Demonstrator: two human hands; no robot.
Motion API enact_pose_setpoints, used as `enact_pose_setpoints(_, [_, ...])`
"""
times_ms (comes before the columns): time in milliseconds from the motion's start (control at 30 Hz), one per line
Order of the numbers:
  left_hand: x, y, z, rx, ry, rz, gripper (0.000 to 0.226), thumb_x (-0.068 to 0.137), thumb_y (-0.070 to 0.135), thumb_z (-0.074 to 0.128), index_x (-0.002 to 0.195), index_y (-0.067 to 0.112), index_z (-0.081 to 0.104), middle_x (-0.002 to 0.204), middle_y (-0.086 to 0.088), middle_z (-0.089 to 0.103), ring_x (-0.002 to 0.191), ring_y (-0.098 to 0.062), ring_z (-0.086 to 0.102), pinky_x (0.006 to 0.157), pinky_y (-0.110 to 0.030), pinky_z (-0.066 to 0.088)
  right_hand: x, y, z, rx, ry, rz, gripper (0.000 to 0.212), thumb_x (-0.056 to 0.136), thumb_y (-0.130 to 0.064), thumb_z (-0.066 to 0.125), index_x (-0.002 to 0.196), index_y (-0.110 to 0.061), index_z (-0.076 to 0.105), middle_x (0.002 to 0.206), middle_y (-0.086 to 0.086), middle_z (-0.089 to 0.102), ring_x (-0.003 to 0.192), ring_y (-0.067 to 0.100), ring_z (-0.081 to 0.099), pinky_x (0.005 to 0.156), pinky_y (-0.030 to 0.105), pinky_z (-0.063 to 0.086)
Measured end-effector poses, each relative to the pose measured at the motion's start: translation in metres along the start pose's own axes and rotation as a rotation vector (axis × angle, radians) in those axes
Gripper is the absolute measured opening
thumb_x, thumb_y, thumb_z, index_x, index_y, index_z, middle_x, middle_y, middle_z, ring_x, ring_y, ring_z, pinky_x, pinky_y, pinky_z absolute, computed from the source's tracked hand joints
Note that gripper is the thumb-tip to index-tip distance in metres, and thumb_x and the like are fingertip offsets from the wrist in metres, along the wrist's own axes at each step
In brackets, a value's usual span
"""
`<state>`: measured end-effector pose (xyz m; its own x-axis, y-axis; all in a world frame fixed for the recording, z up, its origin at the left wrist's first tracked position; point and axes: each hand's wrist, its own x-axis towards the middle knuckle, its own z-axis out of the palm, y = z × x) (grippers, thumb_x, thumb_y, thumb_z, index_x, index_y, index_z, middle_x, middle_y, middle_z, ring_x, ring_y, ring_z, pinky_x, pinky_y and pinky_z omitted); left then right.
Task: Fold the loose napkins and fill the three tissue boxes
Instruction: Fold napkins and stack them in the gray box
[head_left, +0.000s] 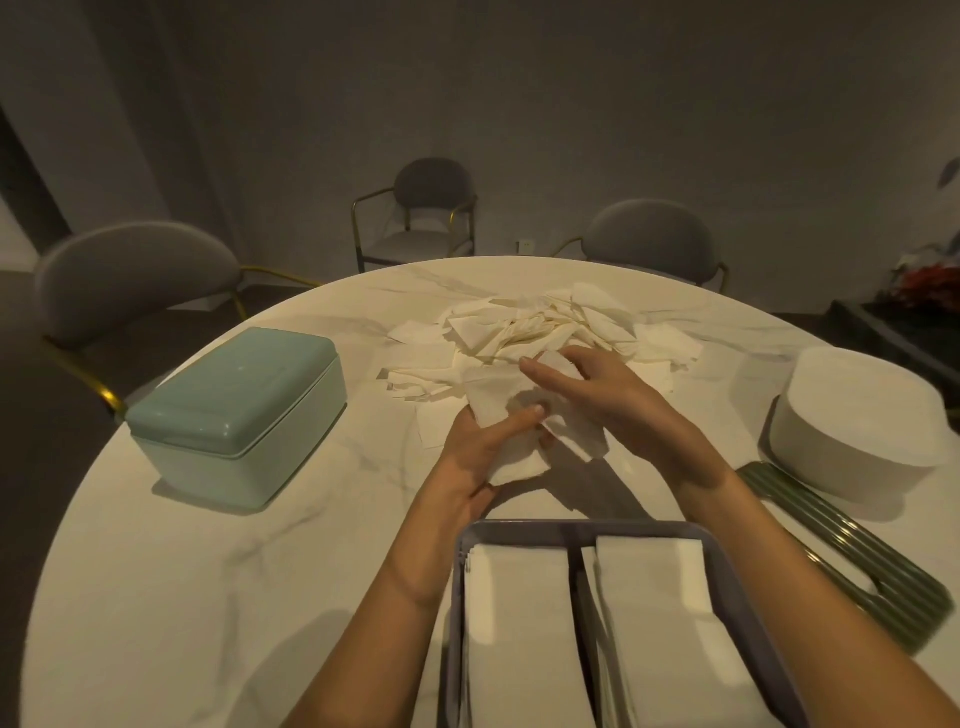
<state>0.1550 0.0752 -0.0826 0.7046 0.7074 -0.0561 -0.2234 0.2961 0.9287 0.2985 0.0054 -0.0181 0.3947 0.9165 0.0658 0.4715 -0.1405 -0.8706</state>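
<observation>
From my remote seat I see both hands working over a round white marble table (218, 566). The left hand (480, 451) grips a loose white napkin (498, 410), thumb on top and fingers curled beneath its near edge. The right hand (592, 387) pinches the far part of the same napkin, fingers bent over the paper; the sheet hangs crumpled between the two hands, just above the tabletop. Just beyond the hands lies a heap of loose napkins (540, 327), spread across the middle of the table and touching the one being held. Nearest me sits a grey open box (582, 529) with a centre divider; a stack of folded napkins (519, 634) fills its left compartment and another stack fills its right. To the left, well apart from the heap, stands a mint-green box (234, 410) with its lid shut. To the right stands a white round-cornered box (862, 410), lid on, and beside it, toward me, a dark green ribbed lid (852, 561) lies flat. I count three grey chairs (135, 275) beyond the table.
</observation>
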Motion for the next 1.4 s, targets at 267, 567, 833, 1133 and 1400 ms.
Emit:
enact_pose_setpoints(267, [-0.002, 0.006, -0.007, -0.115, 0.07, 0.018, 0.051, 0.088, 0.015, 0.081, 0.135, 0.019, 0.063, 0.124, -0.017, 0.072, 0.116, -0.037, 0.069, 0.083, -0.067, 0.058, -0.002, 0.004, -0.029, -0.134, -0.222, -0.061, 0.055, 0.077, -0.065, 0.067, 0.124, -0.035, 0.067, 0.123, -0.017, 0.065, 0.113, 0.013, 0.062, 0.093, 0.027, 0.056])
enact_pose_setpoints(567, [-0.007, 0.011, -0.007, -0.158, 0.061, -0.025, 0.038, 0.098, 0.024, 0.069, 0.135, 0.021, 0.062, 0.124, -0.016, 0.072, 0.112, -0.034, 0.071, 0.082, -0.054, 0.061, -0.003, -0.001, -0.039, -0.192, -0.244, -0.131, 0.056, 0.074, -0.058, 0.072, 0.124, -0.032, 0.069, 0.12, -0.016, 0.069, 0.109, 0.011, 0.067, 0.097, 0.031, 0.057])
enact_pose_setpoints(833, [-0.019, 0.016, 0.003, -0.263, -0.042, -0.216, 0.036, 0.094, 0.034, 0.069, 0.115, 0.005, 0.063, 0.089, -0.01, 0.074, 0.079, -0.022, 0.073, 0.055, -0.024, 0.06, -0.005, -0.009, -0.027, -0.211, -0.256, -0.174, 0.024, 0.085, -0.04, 0.077, 0.104, -0.025, 0.078, 0.096, -0.01, 0.074, 0.093, 0.015, 0.069, 0.085, 0.033, 0.059])
enact_pose_setpoints(1133, [-0.008, 0.015, 0.006, -0.358, -0.196, -0.303, 0.094, 0.076, 0.073, 0.068, 0.142, 0.007, 0.056, 0.117, -0.022, 0.068, 0.105, -0.038, 0.069, 0.09, -0.052, 0.06, -0.001, -0.005, -0.021, -0.414, -0.129, -0.22, 0.028, 0.085, -0.037, 0.079, 0.109, -0.023, 0.077, 0.091, -0.019, 0.068, 0.085, 0.01, 0.068, 0.075, 0.026, 0.057])
enact_pose_setpoints(1400, [-0.022, 0.016, 0.011, -0.13, -0.183, -0.231, 0.047, 0.096, 0.024, 0.059, 0.137, 0.0, 0.055, 0.104, -0.022, 0.07, 0.081, -0.024, 0.077, 0.069, -0.031, 0.064, 0.004, 0.002, -0.022, -0.338, -0.046, -0.2, 0.01, 0.086, -0.038, 0.078, 0.09, -0.03, 0.075, 0.082, -0.013, 0.072, 0.078, 0.017, 0.068, 0.073, 0.035, 0.059])
